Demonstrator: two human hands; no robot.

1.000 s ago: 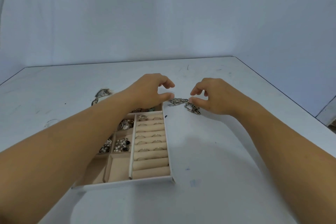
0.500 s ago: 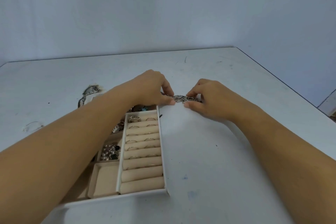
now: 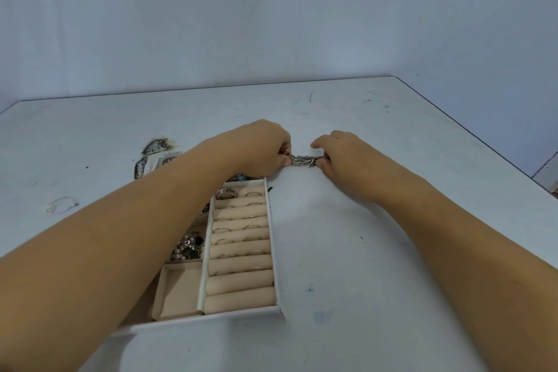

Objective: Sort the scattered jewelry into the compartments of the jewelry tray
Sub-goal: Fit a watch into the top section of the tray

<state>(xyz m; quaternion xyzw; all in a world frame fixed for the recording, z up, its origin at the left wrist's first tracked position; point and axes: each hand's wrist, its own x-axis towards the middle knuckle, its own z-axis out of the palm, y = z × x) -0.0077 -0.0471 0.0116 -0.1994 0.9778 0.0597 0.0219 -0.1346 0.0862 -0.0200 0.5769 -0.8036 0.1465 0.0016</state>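
My left hand [image 3: 265,145] and right hand [image 3: 341,154] each pinch one end of the silver chain [image 3: 302,160], which spans the gap between my fingertips, just past the far corner of the jewelry tray [image 3: 276,251] under my left wrist. I judge it light, limp and slippery, quick to sag or tangle, so both ends are the places to hold. A second ago my fingers hovered apart over it as it lay loosely spread; now they grip it, drawn short.

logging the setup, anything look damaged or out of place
The white table is marked: blue smudges beside the jewelry tray, dark scratches at the far side. The left hand and right hand pinch a silver chain outside it.
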